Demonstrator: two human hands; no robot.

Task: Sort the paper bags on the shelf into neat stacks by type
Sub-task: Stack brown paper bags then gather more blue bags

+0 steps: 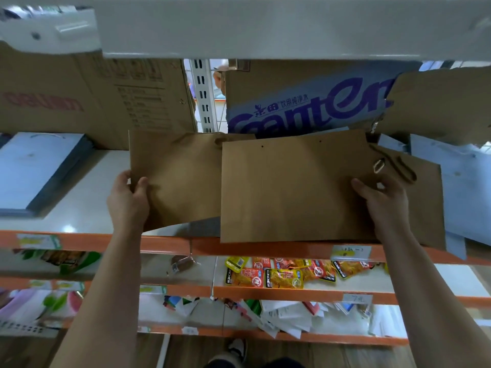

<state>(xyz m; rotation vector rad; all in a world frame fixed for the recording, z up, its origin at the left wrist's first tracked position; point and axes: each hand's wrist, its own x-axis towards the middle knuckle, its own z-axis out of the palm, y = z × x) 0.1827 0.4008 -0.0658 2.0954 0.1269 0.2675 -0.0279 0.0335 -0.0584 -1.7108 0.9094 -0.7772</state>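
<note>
On the upper shelf (87,197), our left hand (128,200) grips the left brown bag (180,179) by its edge, our right hand (382,200) the right brown bag (289,192) — which overlaps the first and overhangs the orange lip (66,241); bare shelf at left.

Plain brown bags (292,192) at centre; white bags (39,166) at far left. Shelf edge (66,241) orange. Upper-right carton (305,102) has purple lettering.

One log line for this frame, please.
phase: sorting | left hand grips rear flat brown paper bag by left edge | right hand grips front flat brown paper bag by right edge | front overlaps rear
</note>
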